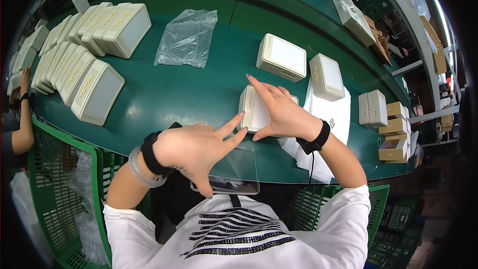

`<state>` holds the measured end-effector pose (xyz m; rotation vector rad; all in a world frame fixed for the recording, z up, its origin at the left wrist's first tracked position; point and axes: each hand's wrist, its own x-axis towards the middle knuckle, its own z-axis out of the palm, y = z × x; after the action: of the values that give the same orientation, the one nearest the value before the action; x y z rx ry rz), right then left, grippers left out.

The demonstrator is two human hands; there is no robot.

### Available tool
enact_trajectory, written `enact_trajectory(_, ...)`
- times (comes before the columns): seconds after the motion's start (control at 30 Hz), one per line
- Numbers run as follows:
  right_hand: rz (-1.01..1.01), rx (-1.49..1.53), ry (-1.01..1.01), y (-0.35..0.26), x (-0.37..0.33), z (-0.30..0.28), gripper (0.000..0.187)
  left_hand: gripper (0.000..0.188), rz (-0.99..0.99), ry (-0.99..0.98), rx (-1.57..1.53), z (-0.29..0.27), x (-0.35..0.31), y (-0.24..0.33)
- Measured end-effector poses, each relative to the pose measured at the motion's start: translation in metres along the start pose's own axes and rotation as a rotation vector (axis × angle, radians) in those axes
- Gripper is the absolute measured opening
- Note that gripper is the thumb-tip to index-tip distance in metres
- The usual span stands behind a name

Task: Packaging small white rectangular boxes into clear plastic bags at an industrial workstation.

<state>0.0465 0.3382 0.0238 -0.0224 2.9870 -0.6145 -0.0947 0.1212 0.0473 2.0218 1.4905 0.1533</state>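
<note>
A cream box-shaped unit with a white top panel [260, 114] lies on the green table in front of me. My right hand [284, 112] is spread over it, its forefinger reaching past the far edge and its thumb at the near edge. With fingers apart, my left hand [199, 144] has its fingertips at the unit's left near corner, and its thumb points down toward me. Below the hands, at the table's near edge, is a clear flat rectangular case [239, 172]. Part of the unit is hidden under my right hand.
Rows of similar cream units [99, 92] stand at the left. A clear plastic bag [186, 40] lies farther back. Two more units [283, 57] [327, 77] and white sheets [323, 124] are to the right, beyond them small boxes [396, 139]. Green crates [64, 169] flank me; another person's arm [24, 124] shows far left.
</note>
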Motion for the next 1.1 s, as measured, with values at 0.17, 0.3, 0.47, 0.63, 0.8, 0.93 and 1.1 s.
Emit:
enact_trajectory(0.17,-0.009,0.038,-0.081,0.007,-0.003,-0.007,0.129,0.122,-0.129,-0.093,0.135,-0.002,0.024,-0.011)
enact_trajectory(0.3,0.046,0.162,-0.151,0.006,0.001,-0.014,0.131,0.120,-0.130,-0.094,0.126,-0.008,0.026,-0.010)
enact_trajectory(0.47,0.089,0.087,-0.165,0.006,0.000,-0.006,0.134,0.117,-0.102,-0.200,0.087,-0.018,0.040,-0.008)
enact_trajectory(0.63,0.038,0.093,-0.051,0.015,-0.023,-0.010,0.135,0.117,-0.098,-0.214,0.119,-0.018,0.034,-0.011)
enact_trajectory(0.8,0.190,0.363,-0.116,0.044,-0.047,-0.019,0.133,0.118,-0.110,-0.213,0.113,-0.021,0.034,-0.014)
enact_trajectory(0.93,0.311,0.474,-0.096,0.037,-0.060,-0.023,0.128,0.120,-0.094,-0.199,0.129,-0.020,0.036,-0.010)
enact_trajectory(1.1,0.084,0.025,-0.110,0.053,-0.056,-0.002,0.114,0.119,-0.072,-0.138,0.181,-0.016,0.033,-0.009)
